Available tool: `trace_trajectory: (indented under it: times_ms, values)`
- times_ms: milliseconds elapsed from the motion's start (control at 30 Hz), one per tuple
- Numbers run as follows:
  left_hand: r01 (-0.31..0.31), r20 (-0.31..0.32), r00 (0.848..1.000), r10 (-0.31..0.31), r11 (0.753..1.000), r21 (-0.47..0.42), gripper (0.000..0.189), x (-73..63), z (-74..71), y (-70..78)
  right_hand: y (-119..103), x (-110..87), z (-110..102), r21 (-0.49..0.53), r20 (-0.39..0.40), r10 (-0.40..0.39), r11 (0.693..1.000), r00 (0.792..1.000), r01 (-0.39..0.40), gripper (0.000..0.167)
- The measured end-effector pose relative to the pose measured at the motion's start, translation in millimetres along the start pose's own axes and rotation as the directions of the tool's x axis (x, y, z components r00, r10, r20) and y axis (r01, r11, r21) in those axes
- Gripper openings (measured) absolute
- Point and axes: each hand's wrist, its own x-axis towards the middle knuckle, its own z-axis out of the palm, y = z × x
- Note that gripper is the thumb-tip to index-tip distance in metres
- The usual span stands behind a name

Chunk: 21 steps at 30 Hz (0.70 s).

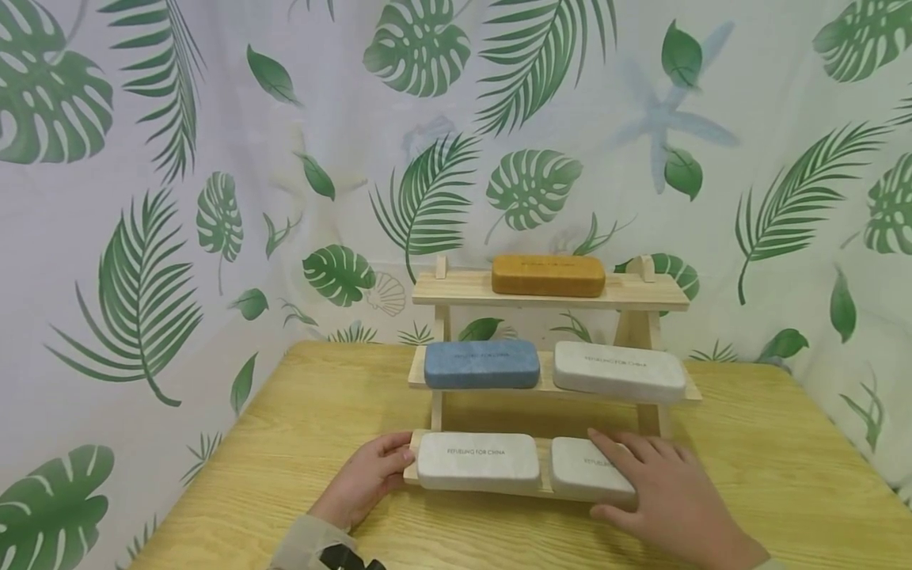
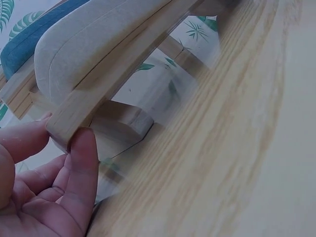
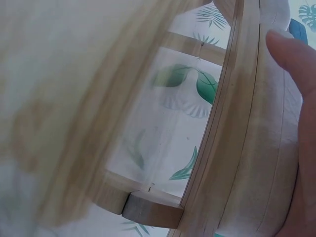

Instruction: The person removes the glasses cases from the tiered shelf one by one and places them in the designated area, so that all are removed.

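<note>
My left hand [image 1: 366, 479] pinches the left end of the lowest board of a wooden three-tier stand [image 2: 61, 126] between thumb and finger. Beside that hand, a white glasses case [image 1: 477, 461] printed with dark letters lies on this board. On the same board, my right hand [image 1: 670, 491] grips a second white glasses case [image 1: 580, 467] across its width, thumb along the front and fingers over the top. The palm hides that case's right end. In the right wrist view the thumb [image 3: 291, 54] lies by the case's pale side [image 3: 269, 148].
On the middle board lie a blue glasses case [image 1: 482, 364] and another white case [image 1: 618, 370]. An orange case [image 1: 549, 275] lies on the top board [image 1: 456, 290]. The stand is on a wood-grain table [image 1: 342, 388], with a leaf-print cloth [image 1: 321, 95] hanging behind and to the left.
</note>
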Motion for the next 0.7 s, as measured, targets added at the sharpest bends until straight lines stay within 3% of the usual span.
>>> trace_trajectory:
  times_ms: [400,700]
  values:
    - [-0.036,0.035,0.999,0.036,0.999,-0.008,0.061,-1.8,0.3,-1.1,4.2,-0.6,-1.6,-0.008,0.019,-0.023,1.000,1.000,0.023,0.089]
    - [-0.031,0.030,0.999,0.031,1.000,-0.003,0.061,-4.9,2.0,3.1,18.7,-6.2,-10.6,0.060,0.091,-0.001,0.998,0.996,-0.004,0.091]
